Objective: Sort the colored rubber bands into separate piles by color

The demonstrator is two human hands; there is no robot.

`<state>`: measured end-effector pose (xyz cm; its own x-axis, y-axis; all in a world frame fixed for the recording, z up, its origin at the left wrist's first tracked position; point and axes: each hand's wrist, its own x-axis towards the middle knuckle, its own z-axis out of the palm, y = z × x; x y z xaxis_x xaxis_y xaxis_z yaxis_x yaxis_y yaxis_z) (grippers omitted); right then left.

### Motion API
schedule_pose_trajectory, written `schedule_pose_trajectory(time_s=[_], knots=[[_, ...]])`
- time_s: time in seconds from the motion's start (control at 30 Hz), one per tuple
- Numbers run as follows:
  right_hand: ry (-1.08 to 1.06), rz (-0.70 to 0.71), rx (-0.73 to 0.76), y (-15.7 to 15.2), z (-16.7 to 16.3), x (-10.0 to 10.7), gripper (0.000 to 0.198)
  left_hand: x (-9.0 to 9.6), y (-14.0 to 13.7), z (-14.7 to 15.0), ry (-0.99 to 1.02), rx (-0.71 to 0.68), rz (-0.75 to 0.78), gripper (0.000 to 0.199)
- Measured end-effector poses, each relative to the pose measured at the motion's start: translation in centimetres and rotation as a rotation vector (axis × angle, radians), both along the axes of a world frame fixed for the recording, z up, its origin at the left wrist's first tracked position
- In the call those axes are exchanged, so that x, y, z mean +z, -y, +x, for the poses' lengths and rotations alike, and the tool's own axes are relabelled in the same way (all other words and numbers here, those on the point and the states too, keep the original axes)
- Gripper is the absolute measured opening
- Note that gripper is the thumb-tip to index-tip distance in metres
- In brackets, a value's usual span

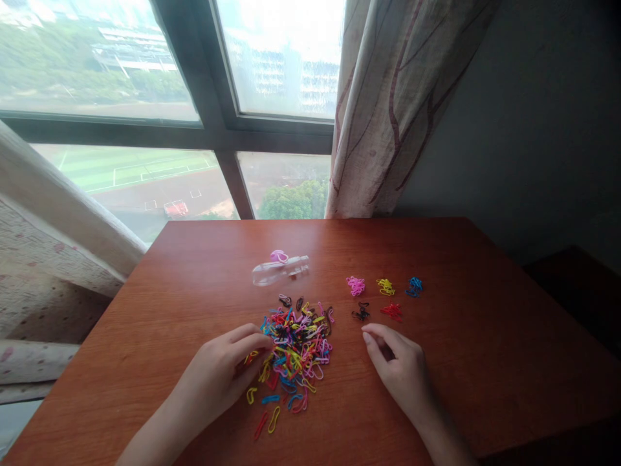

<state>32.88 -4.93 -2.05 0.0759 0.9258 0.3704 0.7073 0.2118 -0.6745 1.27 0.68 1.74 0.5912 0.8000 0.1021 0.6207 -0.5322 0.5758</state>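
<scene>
A heap of small multicoloured rubber bands (303, 343) lies on the wooden table. At its left edge is my left hand (228, 362), its fingertips closed together among the bands; whatever they pinch is hidden. To the right of the heap, my right hand (400, 362) hovers just below a little cluster of black bands (361, 311). Its thumb and index finger come together in a pinch, and I cannot make out anything between them. Near the black ones lie separate clusters of red bands (391, 312), pink bands (356, 285), yellow bands (385, 287) and blue bands (414, 287).
Behind the heap, a clear plastic bottle (279, 272) lies on its side, with a pinkish-purple item (279, 256) against it. The wooden table (485, 336) reaches back to a window (213, 129), with a curtain (388, 97) on either side.
</scene>
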Motion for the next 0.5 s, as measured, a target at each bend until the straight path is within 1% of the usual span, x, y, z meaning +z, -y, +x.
schedule_pose_trajectory(time_s=[0.17,0.3,0.4,0.5], knots=[[-0.012,-0.018,0.020,0.0,0.1,-0.3,0.014,0.6,0.0,0.1,0.048,0.007,-0.004,0.015],[-0.021,-0.031,0.016,0.0,0.1,-0.3,0.014,2.1,-0.5,1.3,0.141,0.006,-0.018,0.013],[-0.035,-0.051,0.017,-0.1,0.0,-0.2,0.014,3.4,-1.9,3.7,0.216,0.013,-0.016,0.010],[-0.054,-0.069,0.014,-0.2,0.0,-0.2,0.015,4.2,-4.1,7.4,0.227,0.005,0.028,0.010]])
